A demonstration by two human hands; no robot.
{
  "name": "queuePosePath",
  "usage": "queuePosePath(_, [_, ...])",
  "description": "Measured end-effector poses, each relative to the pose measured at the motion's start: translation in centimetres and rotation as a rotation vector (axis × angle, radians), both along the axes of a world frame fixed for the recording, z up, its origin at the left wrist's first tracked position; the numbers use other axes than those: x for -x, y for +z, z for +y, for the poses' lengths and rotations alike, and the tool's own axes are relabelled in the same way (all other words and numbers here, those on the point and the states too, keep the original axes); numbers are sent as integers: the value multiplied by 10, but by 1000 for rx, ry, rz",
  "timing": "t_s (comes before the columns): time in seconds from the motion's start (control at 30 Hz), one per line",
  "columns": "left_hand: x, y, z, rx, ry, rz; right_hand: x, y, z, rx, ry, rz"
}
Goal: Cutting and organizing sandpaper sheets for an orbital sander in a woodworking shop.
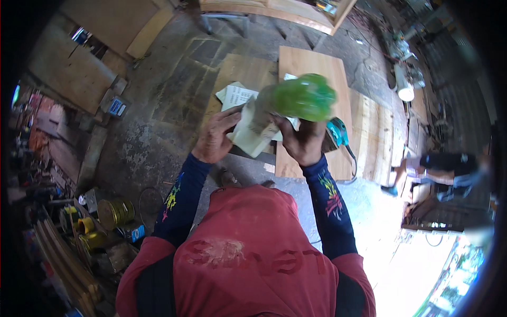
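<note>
My left hand (215, 133) grips the left edge of a cream sheet (250, 133), its fingers bent over the edge. The sheet has print on it and looks like sandpaper, though blur hides its surface. My right hand (303, 141) is closed round a translucent green plastic bottle (305, 97), smeared by motion, which is raised toward me. The right thumb lies close to the sheet's right side; I cannot tell whether it touches. Beyond my left hand lies another printed pale sheet (235, 95). A teal power sander (338, 133) rests on the boards beside my right hand.
Flat wooden boards (311, 62) lie under and beyond my hands, with paler planks (371, 134) to the right. A wooden frame (285, 13) stands at the far side. Tins (115, 213) and stacked timber crowd the left. Another person's leg (406, 174) shows at the right.
</note>
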State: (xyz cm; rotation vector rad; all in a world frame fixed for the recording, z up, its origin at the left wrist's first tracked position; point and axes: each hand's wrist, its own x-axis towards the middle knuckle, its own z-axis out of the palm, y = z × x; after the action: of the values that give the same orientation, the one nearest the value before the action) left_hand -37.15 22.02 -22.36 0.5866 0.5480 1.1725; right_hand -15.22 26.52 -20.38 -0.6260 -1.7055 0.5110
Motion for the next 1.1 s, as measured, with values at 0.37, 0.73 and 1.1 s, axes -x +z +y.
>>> queuePosePath(0.37, [20,-60,-20,169,13,109,8,-38,-18,476,82,199])
queuePosePath(0.73, [58,-67,-9,305,-11,-29,36,-53,3,650,-133,539])
queuePosePath(1.1, [27,-60,24,379,-26,-201,11,-42,37,647,50,395])
